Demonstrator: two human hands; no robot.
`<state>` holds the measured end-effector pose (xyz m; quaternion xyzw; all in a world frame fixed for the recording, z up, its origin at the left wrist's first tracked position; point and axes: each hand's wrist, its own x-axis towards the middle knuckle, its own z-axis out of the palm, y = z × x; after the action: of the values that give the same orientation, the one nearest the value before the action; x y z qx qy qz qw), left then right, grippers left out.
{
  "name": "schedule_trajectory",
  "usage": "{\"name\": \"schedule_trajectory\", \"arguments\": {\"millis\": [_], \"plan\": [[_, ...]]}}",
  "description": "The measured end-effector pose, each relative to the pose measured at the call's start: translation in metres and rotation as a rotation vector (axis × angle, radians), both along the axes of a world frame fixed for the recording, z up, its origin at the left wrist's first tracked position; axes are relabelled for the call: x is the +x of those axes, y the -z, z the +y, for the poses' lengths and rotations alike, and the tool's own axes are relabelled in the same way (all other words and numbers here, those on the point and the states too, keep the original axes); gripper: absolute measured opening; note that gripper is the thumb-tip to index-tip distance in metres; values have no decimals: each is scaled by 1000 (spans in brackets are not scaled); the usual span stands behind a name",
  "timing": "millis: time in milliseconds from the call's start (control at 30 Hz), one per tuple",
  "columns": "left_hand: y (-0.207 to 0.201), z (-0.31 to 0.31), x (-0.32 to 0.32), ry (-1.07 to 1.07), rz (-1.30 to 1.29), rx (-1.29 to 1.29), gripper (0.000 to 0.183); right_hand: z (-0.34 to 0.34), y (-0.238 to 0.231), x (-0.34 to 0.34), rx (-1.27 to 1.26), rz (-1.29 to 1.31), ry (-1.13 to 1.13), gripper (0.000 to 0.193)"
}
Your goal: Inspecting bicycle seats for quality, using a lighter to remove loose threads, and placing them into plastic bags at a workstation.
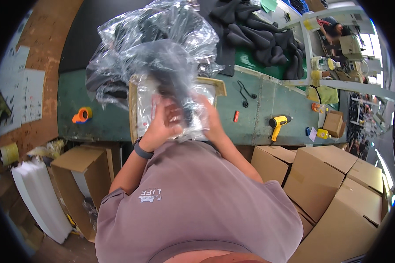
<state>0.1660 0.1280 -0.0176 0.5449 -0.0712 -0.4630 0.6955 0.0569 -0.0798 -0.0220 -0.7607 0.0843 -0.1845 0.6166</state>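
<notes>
While left hand [161, 125] and right hand [210, 117] flank clear bag [169, 72], apart, closure indeterminable | counter's [254, 125] near edge | slick film may slip, dropping bag.

Worn green flat-topped table [109, 127] spans the middle of the view, scuffed along its near edge; to its left, a stained brown wood-like panel [51, 79] bears white paper sheets [34, 90], upright or flat not determinable. Right: white-painted metal frame [307, 41] of straight bars at the table's far corner, a cluttered work area beyond, blurred toward the rim. Bright white window-like panes [375, 41] at upper right, overexposed; smooth grey floor [385, 129] below them, brownish floor [55, 253] at lower left.
</notes>
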Motion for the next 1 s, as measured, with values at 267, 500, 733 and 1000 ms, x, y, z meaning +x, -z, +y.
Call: {"name": "schedule_trajectory", "arguments": {"millis": [267, 500, 733, 1000], "plan": [[81, 5, 230, -727, 264, -275, 44, -153, 39, 77, -319, 155, 285, 48], [83, -43, 151, -756, -1128, 813, 72, -444, 209, 134, -824, 671, 484, 84], [105, -85, 28, 506, -970, 321, 18, -503, 255, 186, -1034, 1027, 400, 78], [146, -149, -2, 750, -1044, 257, 19, -394, 206, 91, -661, 1117, 540, 80]]}}
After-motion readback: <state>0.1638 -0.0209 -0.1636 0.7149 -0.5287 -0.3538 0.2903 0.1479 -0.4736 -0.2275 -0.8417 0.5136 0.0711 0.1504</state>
